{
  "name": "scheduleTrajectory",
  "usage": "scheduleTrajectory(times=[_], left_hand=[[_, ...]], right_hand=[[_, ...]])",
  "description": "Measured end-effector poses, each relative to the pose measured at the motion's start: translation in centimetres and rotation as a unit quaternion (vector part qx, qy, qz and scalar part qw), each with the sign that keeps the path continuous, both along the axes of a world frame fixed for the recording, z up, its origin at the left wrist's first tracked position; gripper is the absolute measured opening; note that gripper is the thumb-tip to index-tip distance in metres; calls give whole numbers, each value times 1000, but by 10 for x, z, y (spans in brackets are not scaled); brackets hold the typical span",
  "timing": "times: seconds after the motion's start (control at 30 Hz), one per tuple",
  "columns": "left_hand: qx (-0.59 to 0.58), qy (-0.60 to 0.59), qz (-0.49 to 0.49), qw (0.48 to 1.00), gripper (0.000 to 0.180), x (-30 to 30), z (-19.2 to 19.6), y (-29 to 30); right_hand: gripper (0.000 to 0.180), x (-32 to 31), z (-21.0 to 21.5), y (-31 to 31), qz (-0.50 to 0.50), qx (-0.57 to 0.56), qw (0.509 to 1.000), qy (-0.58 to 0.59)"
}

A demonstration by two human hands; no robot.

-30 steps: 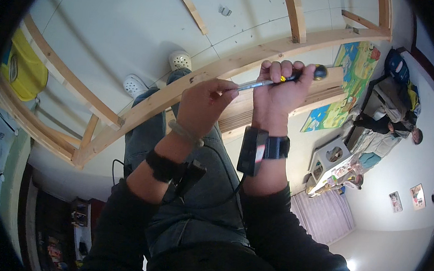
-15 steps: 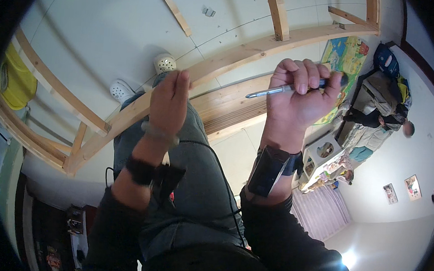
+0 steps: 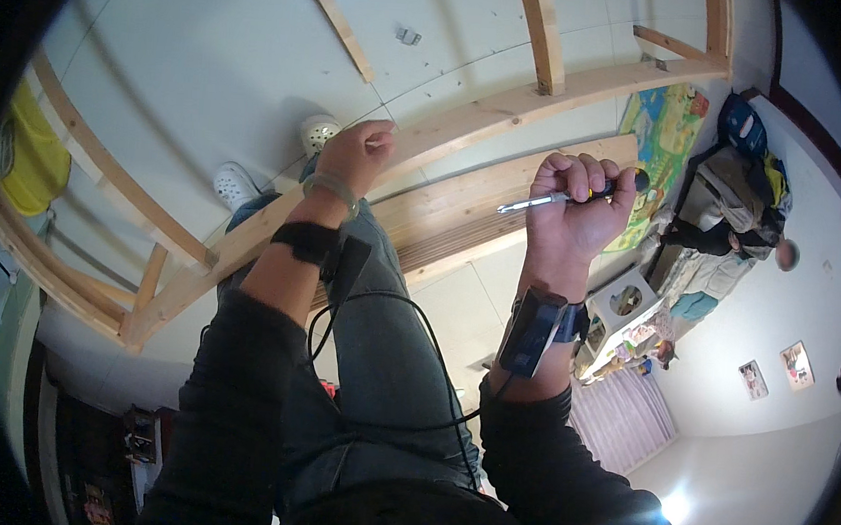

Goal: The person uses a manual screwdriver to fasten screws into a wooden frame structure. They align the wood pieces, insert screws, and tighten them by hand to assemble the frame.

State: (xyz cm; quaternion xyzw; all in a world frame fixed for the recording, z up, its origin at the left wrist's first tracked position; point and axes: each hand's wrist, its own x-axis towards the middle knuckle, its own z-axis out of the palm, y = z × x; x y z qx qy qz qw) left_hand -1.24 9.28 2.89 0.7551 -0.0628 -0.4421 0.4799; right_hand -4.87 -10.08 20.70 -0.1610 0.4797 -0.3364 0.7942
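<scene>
Above the knees | right hand [image 3: 570,206] fingers clenched round screwdriver [image 3: 564,195] | left hand [image 3: 358,153] fingers curled on wooden beam [image 3: 468,113]

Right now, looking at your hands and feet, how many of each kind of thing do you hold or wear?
Screwdriver, gripped in the right hand: 1
Wrist devices, black, one on each forearm: 2
White shoes: 2
Total: 5
The left hand rests on the wooden frame.
</scene>
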Motion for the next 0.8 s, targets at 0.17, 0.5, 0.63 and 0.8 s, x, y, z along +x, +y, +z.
scheduleTrajectory(times=[0.17, 0.5, 0.63, 0.8], left_hand=[[4, 32, 83, 996, 25, 0, 25, 76], [39, 32, 345, 937, 18, 16, 70, 302], [61, 13, 394, 917, 22, 29, 69, 410], [107, 50, 328, 937, 29, 36, 60, 491]], right_hand=[[28, 15, -8, 27, 37, 7, 999, 30], [33, 69, -31, 185, 311, -64, 930, 184], [37, 87, -51, 295, 554, -212, 742, 312], [35, 107, -65, 407, 688, -367, 570, 259]])
